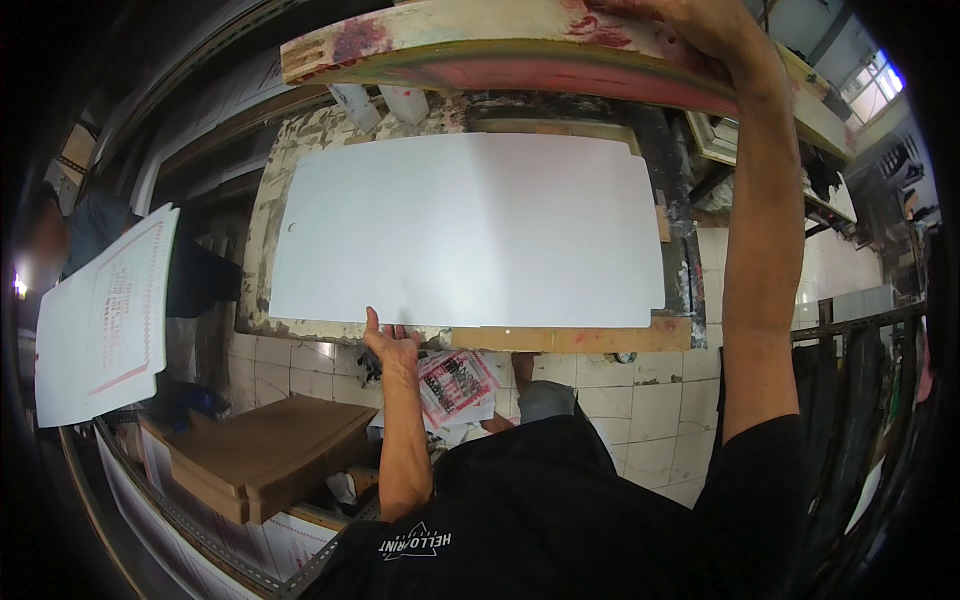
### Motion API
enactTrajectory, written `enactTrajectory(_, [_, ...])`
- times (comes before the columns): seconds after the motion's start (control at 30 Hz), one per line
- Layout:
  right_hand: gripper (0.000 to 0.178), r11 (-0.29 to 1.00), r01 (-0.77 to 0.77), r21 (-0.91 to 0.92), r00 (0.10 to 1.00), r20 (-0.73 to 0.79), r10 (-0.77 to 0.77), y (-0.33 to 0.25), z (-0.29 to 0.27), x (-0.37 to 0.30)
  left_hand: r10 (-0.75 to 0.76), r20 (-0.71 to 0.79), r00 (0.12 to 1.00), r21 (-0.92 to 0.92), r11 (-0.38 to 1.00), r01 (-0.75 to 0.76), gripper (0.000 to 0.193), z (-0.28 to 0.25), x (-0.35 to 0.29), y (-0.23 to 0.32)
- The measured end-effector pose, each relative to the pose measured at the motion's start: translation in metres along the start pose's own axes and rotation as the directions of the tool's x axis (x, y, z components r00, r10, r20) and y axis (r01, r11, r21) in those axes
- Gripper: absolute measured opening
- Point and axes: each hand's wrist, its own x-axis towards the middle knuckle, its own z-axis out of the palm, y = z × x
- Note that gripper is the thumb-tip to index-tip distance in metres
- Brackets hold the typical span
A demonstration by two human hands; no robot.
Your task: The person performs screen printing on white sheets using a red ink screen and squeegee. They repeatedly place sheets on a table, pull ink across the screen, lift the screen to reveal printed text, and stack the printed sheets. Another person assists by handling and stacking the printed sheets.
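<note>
A large blank white sheet [470, 230] with notched corners lies flat on the paint-stained work table [262, 222]. At its near edge, left of the middle, my left hand [392, 346] touches it with the thumb pointing up and the fingertips apart. Raised above the table's far side is a stained wooden screen-printing frame [480, 35], its underside tinted red and yellow. My right hand [715, 35] grips this frame near its right part; some fingers are cut off by the picture's top edge.
At the left, a blurred person [95, 235] is behind a printed white sheet [105, 320]. Brown cardboard [270, 445] rests on a rack at lower left. Two whitish containers [405, 104] stand under the raised frame. Red-printed paper [455, 385] lies below the table's near edge.
</note>
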Motion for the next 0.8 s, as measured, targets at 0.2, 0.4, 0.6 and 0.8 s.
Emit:
enactTrajectory(0.2, [0.05, 0.955, 0.162, -0.251, 0.98, -0.074, -0.185, 0.018, 0.037, -0.049, 0.43, 0.382, 0.818, 0.099, 0.861, -0.499, 0.095, 0.055, -0.081, 0.009])
enactTrajectory(0.4, [0.042, 0.925, 0.058, -0.375, 0.993, -0.07, -0.091, 0.003, 0.137, -0.193, 0.568, 0.628, 0.531, -0.122, 0.746, -0.655, 0.097, 0.074, -0.156, 0.025])
enactTrajectory(0.6, [0.05, 0.998, -0.031, -0.046, 0.998, 0.052, 0.033, 0.076, 0.268, -0.279, 0.321, 0.625, 0.712, 0.33, 0.717, -0.614, 0.074, -0.056, -0.048, -0.036])
enactTrajectory(0.8, [0.076, 0.926, -0.134, -0.353, 0.874, 0.399, 0.279, 0.076, 0.321, -0.299, 0.485, 0.673, 0.558, 0.584, 0.115, -0.804, 0.073, -0.082, -0.012, -0.056])
